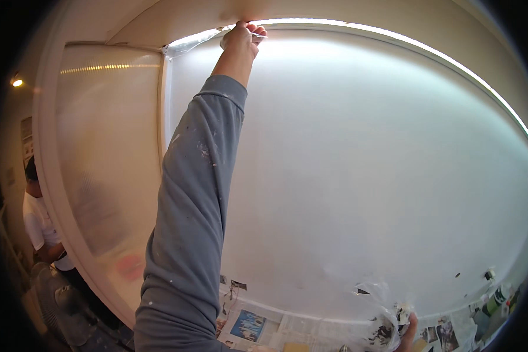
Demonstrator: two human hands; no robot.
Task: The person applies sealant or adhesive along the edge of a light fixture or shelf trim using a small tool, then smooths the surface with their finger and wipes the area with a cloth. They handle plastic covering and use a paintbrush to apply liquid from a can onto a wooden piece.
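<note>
My left hand [241, 41], at the end of a grey paint-spotted sleeve [196, 170], is raised to the bright light strip [358, 27] along the top edge. Its fingers are closed on thin clear plastic film [195, 42], which runs left from the hand along the strip to the corner. A thin pale edge sticks out by the fingertips. Low on the right, only part of my right hand [409, 335] shows. It is curled against a bunched piece of clear plastic [384, 311], with a small whitish lump beside the fingers. Most of that hand's grip is hidden.
A smooth white panel [358, 158] fills the middle. Newspaper sheets [249, 325] line the surface below it. Green containers [496, 300] stand at the far right. Beyond a translucent ribbed panel [108, 146] on the left are a person [40, 220] in white and a fan [61, 299].
</note>
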